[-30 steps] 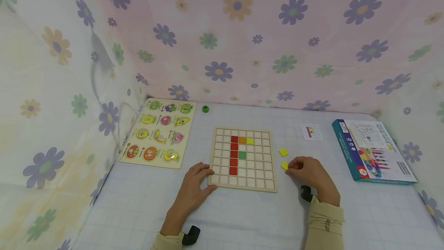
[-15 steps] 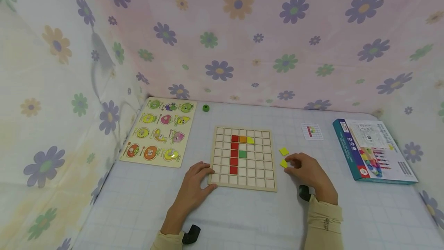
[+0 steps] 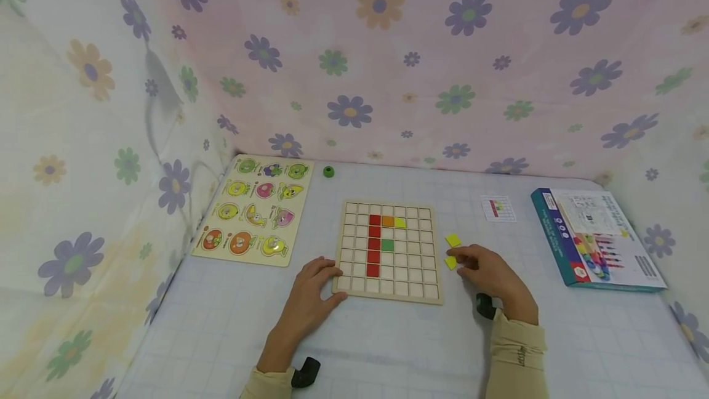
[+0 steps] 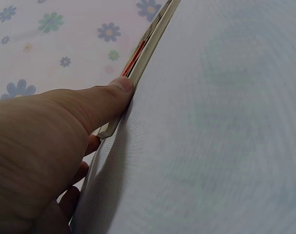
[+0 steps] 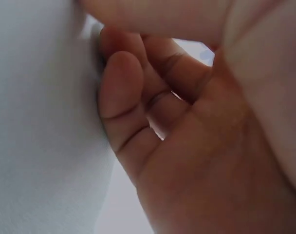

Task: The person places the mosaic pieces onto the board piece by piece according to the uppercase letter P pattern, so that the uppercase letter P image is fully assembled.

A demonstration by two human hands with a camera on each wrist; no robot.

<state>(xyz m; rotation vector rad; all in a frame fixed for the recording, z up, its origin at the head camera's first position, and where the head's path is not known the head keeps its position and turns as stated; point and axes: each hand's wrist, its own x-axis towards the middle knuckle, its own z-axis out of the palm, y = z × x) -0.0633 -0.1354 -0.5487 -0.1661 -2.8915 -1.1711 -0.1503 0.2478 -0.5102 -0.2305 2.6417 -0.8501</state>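
A square wooden grid board [image 3: 412, 297] lies in mid-table, with red tiles [image 3: 374, 243] in a column plus an orange tile [image 3: 388, 221], a yellow tile [image 3: 400, 222] and a green tile [image 3: 387, 245]. My left hand [image 3: 310, 294] holds the board's near left corner, fingers along the left side and thumb at the front edge, as the left wrist view also shows. Right of the board, my right hand [image 3: 493, 273] has thumb and index finger at a loose yellow tile [image 3: 450, 262]. Another yellow tile [image 3: 453, 239] lies just beyond it. Curled fingers [image 5: 121, 85] fill the right wrist view, hiding the tile.
A fruit puzzle board [image 3: 252, 208] lies at the left, with a small green bead [image 3: 328, 172] beside it. Back right is a pattern card [image 3: 498, 209], then a boxed set [image 3: 598, 239]. Flowered cloth [image 3: 388, 79] walls in the table.
My right hand has shifted slightly left and away from me, and the nearer loose yellow tile has turned and slid a little left. My left hand stays at the board's corner.
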